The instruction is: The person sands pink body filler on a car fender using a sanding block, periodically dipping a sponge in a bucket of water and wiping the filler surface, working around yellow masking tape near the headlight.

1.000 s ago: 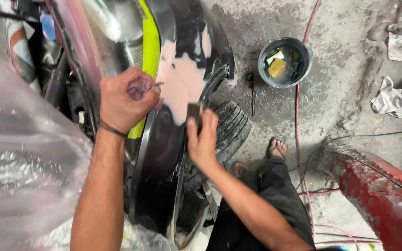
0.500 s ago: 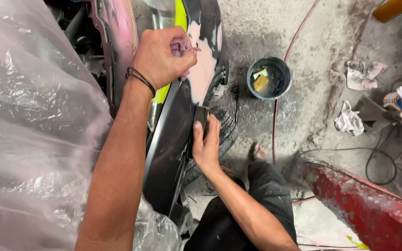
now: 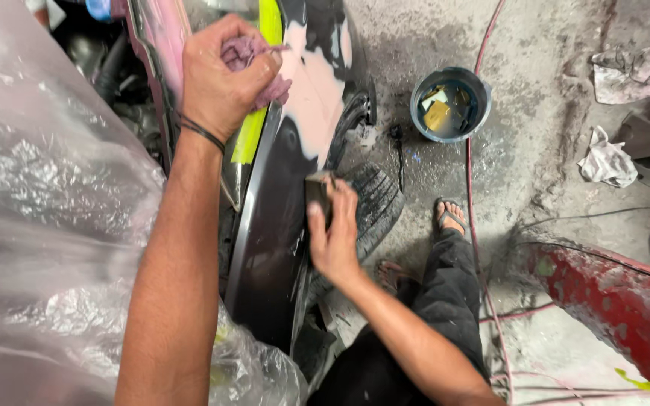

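My left hand is closed around a crumpled purple rag and rests on top of a dark car fender. The fender carries pale pink filler patches and a strip of yellow-green tape. My right hand presses a small dark sanding block against the fender's side, just beside the tyre. My legs in dark trousers and a sandalled foot are below on the concrete floor.
Clear plastic sheeting covers the car at left. A round bucket with water and paper pieces stands on the floor. A red hose runs past it. Crumpled rags lie at right. A red car panel is at bottom right.
My right hand with the block has slid along the fender's side. The left hand stays on top with the rag while the view has shifted.
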